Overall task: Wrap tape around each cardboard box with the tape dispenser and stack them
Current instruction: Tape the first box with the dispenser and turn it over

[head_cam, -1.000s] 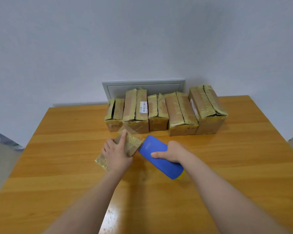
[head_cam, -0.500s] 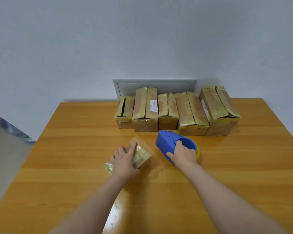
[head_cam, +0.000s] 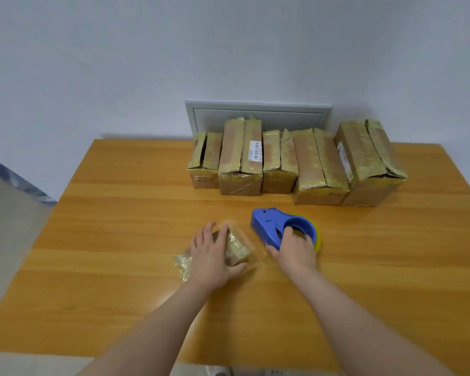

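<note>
Both hands are down on the wooden table [head_cam: 114, 218], mid-frame, one on each item.
I see the left hand [head_cam: 215, 257] lying flat on the small box [head_cam: 238, 249] at centre frame, fingers straight over its taped top. The right hand [head_cam: 296, 249] grips the blue tape dispenser [head_cam: 270, 226] just right of the box, fingers hooked into its ring. A row of five taped boxes [head_cam: 320, 164] stands above, right of centre.

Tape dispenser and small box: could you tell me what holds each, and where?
The right hand grips the dispenser at its round roll end, fingers in the core. The left hand presses flat on top of the box.
</note>
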